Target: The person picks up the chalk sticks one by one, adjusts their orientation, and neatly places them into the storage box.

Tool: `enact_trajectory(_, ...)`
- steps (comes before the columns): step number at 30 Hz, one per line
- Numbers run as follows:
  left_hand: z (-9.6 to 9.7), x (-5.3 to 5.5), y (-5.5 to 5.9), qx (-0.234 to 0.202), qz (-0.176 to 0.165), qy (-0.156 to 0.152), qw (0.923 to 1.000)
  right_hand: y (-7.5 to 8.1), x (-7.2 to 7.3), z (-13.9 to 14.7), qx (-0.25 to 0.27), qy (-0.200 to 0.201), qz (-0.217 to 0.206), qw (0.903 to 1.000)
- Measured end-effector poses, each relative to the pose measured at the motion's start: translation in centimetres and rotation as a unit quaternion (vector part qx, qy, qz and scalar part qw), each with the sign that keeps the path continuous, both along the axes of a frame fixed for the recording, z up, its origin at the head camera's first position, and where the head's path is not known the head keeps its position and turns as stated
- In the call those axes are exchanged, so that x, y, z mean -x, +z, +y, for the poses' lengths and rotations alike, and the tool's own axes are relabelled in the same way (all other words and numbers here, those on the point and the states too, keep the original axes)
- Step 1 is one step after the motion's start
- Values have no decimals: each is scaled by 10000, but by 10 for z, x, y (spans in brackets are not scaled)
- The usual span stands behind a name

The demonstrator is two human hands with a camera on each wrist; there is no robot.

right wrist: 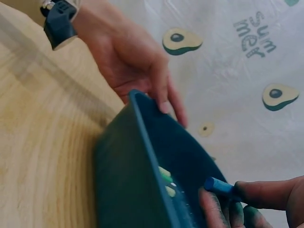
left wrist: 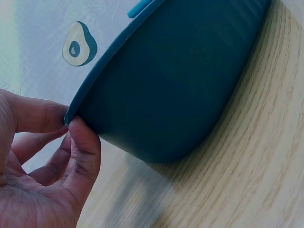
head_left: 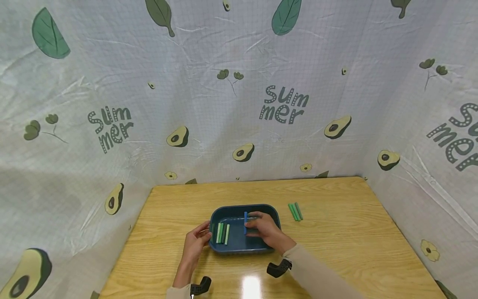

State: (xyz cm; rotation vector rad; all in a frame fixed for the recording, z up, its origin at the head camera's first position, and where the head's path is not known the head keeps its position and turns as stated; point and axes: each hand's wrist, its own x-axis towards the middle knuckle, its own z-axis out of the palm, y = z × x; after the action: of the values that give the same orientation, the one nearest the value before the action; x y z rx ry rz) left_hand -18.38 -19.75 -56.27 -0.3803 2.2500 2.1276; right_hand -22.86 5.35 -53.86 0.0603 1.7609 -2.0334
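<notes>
On the wooden table stands a dark blue plastic bin (head_left: 242, 251). The left hand (head_left: 195, 242) pinches its left rim between thumb and fingers, plain in the left wrist view. Over the inside of the bin, the right hand (head_left: 266, 229) holds a blue chalk stick (head_left: 245, 216) between thumb and fingertips; the right wrist view shows one end of the chalk (right wrist: 214, 184) sticking out. Several green chalk sticks (head_left: 219, 233), pale to dark, lie side by side at the bin's left end.
Right of the bin, more green chalk sticks (head_left: 293, 212) lie together on the table (head_left: 328, 249). A white curtain (head_left: 209, 104) printed with avocados and leaves hangs behind the table and along both sides.
</notes>
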Motion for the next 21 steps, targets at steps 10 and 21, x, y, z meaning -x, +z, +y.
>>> enact_trajectory(10,-1,-1,0,20,20,-35,10000,-10,0,-14,-354,160,-184,9991)
enact_trajectory(21,-1,-1,1,42,-7,-30,10000,-18,2,-30,-488,69,-472,9977)
